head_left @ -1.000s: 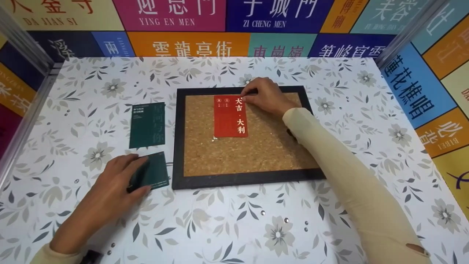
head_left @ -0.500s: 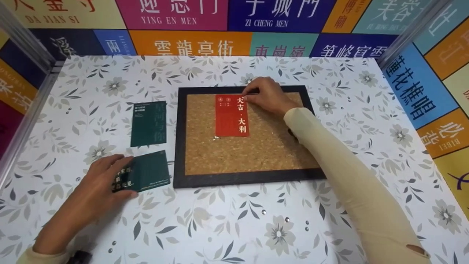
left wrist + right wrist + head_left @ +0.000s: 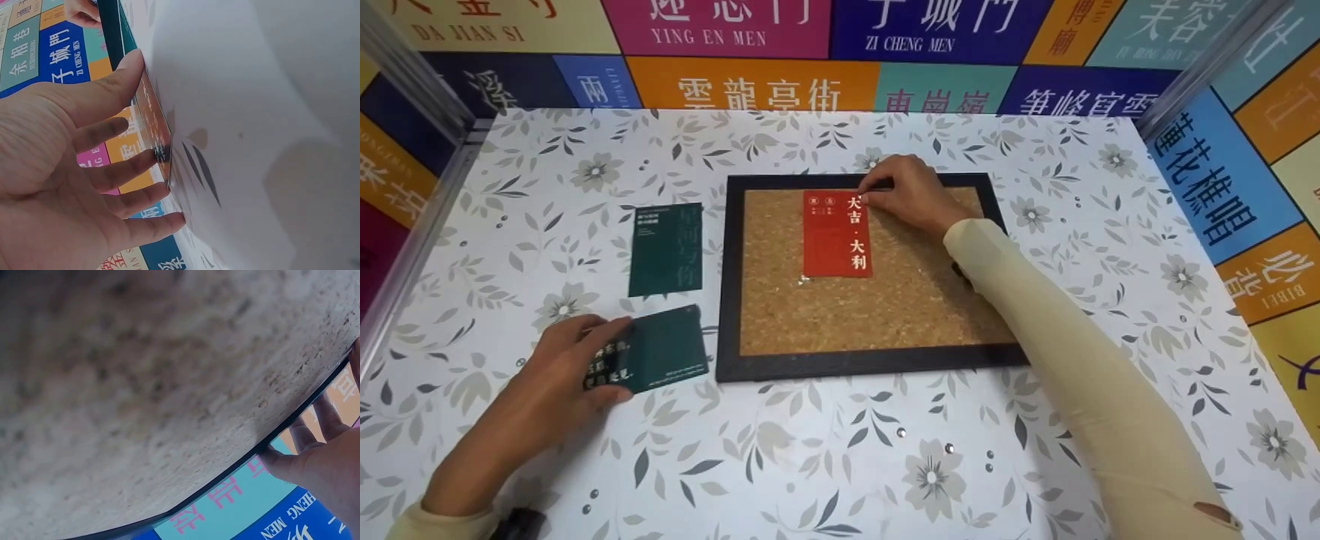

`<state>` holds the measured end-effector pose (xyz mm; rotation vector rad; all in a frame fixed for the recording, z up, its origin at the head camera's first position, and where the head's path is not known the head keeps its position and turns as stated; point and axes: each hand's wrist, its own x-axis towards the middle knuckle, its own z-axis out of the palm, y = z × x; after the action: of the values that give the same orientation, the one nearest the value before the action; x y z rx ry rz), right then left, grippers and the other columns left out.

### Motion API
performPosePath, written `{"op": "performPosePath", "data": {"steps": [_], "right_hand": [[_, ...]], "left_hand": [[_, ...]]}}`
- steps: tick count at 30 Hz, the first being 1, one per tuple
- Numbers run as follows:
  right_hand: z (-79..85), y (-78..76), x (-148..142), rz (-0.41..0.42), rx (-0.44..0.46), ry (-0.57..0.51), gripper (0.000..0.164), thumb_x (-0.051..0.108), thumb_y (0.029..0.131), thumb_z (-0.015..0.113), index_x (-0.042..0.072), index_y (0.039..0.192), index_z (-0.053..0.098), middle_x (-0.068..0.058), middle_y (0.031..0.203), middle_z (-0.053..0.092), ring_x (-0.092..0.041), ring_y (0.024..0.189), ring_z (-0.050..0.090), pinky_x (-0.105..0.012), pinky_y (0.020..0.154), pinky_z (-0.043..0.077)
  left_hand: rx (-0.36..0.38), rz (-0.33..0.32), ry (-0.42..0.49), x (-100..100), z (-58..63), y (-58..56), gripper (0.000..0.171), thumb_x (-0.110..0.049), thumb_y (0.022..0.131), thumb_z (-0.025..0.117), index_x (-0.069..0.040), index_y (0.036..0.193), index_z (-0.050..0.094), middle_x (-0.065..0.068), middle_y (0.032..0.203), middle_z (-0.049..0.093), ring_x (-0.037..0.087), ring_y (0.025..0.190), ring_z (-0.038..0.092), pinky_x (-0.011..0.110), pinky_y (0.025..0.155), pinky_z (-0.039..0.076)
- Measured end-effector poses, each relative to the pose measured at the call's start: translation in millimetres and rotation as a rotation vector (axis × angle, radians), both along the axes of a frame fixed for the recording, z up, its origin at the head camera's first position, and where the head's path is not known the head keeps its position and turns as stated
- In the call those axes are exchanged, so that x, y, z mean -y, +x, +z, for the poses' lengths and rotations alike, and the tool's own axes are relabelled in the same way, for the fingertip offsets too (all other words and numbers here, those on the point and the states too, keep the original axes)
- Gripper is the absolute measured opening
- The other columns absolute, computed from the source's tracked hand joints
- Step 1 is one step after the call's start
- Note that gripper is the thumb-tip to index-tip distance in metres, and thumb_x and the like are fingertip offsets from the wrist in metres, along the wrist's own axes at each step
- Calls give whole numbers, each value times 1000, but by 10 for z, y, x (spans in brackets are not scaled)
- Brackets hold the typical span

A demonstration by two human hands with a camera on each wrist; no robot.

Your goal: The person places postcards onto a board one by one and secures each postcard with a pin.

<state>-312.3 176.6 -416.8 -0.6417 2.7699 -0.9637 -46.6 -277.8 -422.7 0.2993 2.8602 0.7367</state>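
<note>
In the head view, my right hand (image 3: 911, 196) brings thumb and index finger together at the top right corner of a red card (image 3: 834, 240). This card lies upright in the upper part of a black-framed cork board (image 3: 802, 326). My left hand (image 3: 547, 375) lies over the left end of a dark green card (image 3: 671, 349), thumb near its lower edge and fingers near its upper edge. In the left wrist view, the left fingers are mostly straight along the card's edge. The right wrist view shows right-hand fingers (image 3: 326, 416) beyond the board's dark rim.
Another dark green card (image 3: 666, 251) lies left of the board on the flower-patterned tabletop (image 3: 810, 450). A small shiny clear piece (image 3: 804, 280) sits by the red card's lower left corner. Printed panels (image 3: 750, 86) stand along the back and sides.
My left hand has slid left across the lower green card, baring pale lettering on it. The card itself has stayed nearly in place. My right hand has kept its position on the red card.
</note>
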Motion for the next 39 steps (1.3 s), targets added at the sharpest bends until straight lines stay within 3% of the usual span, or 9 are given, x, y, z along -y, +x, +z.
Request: {"op": "performPosePath", "data": {"steps": [5, 9, 15, 21, 26, 28, 31, 35, 39], "right_hand": [[1, 9, -4, 0, -2, -11, 17, 12, 105, 76, 7, 119, 84, -10, 124, 75, -25, 119, 63, -46, 113, 48], [5, 4, -7, -2, 0, -3, 17, 12, 106, 76, 7, 120, 84, -10, 124, 74, -25, 119, 62, -46, 113, 48], [-1, -4, -13, 1, -2, 3, 17, 13, 106, 76, 8, 120, 85, -9, 124, 74, -25, 120, 63, -46, 113, 48], [-7, -5, -10, -4, 2, -5, 17, 13, 105, 76, 8, 119, 85, -8, 124, 75, -24, 120, 63, -45, 113, 48], [-1, 0, -6, -13, 14, 1, 17, 15, 106, 75, 10, 120, 85, -6, 125, 74, -22, 119, 62, -44, 114, 48], [1, 6, -4, -16, 22, -1, 18, 15, 107, 75, 10, 121, 84, -6, 125, 74, -21, 119, 62, -43, 114, 48], [-2, 11, -3, -22, 30, 1, 18, 16, 108, 74, 11, 122, 84, -5, 125, 73, -20, 118, 61, -42, 113, 49], [-2, 11, -5, -27, 31, 2, 18, 16, 108, 74, 12, 121, 85, -4, 125, 73, -19, 118, 61, -42, 114, 48], [0, 11, -11, -23, 23, -5, 17, 16, 107, 74, 11, 120, 85, -5, 124, 74, -19, 118, 62, -42, 113, 48]], "left_hand": [[-18, 44, 4, -17, -4, -2, 100, -8, 84, 95, 12, 163, 38, 37, 158, 32, 54, 141, 31, 75, 111, 37], [-43, 77, 24, -5, -17, -20, 95, -3, 84, 95, 21, 157, 38, 38, 156, 31, 54, 135, 34, 71, 107, 40], [-138, 140, 83, 35, -8, -33, 77, 9, 80, 93, 14, 145, 50, 36, 144, 39, 51, 123, 41, 68, 97, 42], [-113, 238, 111, 77, 28, -57, 63, 17, 87, 82, 5, 145, 59, 37, 136, 47, 54, 118, 49, 71, 95, 46], [-153, 245, 134, 138, 52, -47, 57, 21, 88, 76, 3, 141, 63, 36, 129, 58, 52, 109, 57, 66, 86, 52], [-167, 252, 147, 169, 66, -44, 55, 22, 89, 74, 1, 139, 66, 34, 129, 62, 49, 109, 60, 60, 86, 54], [-177, 268, 176, 213, 89, -56, 50, 20, 90, 75, -2, 135, 70, 31, 126, 68, 44, 107, 63, 35, 83, 55], [-140, 289, 212, 248, 121, -80, 47, 15, 92, 78, -5, 134, 73, 29, 120, 73, 41, 101, 69, 11, 72, 45], [-67, 322, 253, 261, 141, -98, 45, 11, 95, 77, -6, 137, 71, 25, 120, 71, 40, 98, 70, 13, 70, 52]]}}
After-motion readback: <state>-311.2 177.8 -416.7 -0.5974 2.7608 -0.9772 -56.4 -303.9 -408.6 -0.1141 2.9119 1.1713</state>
